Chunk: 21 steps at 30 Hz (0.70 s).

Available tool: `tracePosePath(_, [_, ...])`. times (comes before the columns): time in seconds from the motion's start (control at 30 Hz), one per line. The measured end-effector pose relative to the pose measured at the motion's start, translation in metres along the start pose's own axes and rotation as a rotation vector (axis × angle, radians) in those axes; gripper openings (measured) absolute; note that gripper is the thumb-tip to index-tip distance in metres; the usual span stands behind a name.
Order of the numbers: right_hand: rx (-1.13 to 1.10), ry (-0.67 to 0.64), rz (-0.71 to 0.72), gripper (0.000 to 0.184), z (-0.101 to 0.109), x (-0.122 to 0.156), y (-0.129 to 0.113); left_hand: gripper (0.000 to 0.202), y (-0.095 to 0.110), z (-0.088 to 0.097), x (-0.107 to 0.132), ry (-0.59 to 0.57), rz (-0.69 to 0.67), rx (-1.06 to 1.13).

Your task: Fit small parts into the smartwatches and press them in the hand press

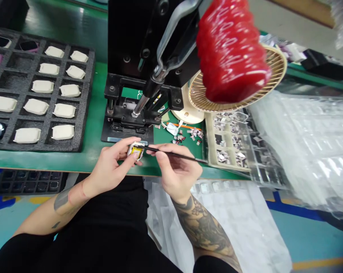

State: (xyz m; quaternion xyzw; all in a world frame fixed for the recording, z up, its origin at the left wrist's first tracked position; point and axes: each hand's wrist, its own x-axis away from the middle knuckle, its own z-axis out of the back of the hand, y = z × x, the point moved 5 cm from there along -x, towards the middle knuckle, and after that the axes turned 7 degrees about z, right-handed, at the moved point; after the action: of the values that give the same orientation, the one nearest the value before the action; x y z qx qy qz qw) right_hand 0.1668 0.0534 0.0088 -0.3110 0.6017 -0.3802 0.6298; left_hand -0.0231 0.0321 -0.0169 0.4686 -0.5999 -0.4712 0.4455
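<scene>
My left hand (110, 165) pinches a small white casing with a yellow part inside (136, 151), held just above the front edge of the green bench (94, 113). My right hand (175, 168) grips thin black tweezers (174, 154), whose tip touches the casing's right side. Both hands sit close together in front of the black press (143, 64).
A black foam tray (83, 113) with several white casings lies at the left. A red knob on the press lever (231, 49) hangs over a small beige fan (262, 91). A compartment box of tiny parts (210, 140) and clear blister trays (302, 144) lie at the right.
</scene>
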Motion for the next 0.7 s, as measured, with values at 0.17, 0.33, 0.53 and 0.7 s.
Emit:
tracePosePath(0.17, [-0.226,-0.092,-0.187,0.014,-0.005,0.01,0.007,0.041,-0.001,0.002,0.0,0.029,-0.007,0.035])
tracePosePath(0.33, [-0.025,0.126,0.16,0.012,0.011,0.011,-0.011,0.045,-0.003,0.003,-0.002,0.096,0.021,0.147])
tracePosePath(0.53, [-0.186,0.113,-0.048,0.012,0.005,0.003,0.017,0.049,0.0,0.004,-0.003,0.099,0.042,0.218])
tracePosePath(0.7, [-0.394,0.055,-0.22,0.018,0.012,0.004,0.003,0.051,0.0,0.01,-0.006,0.153,0.088,0.303])
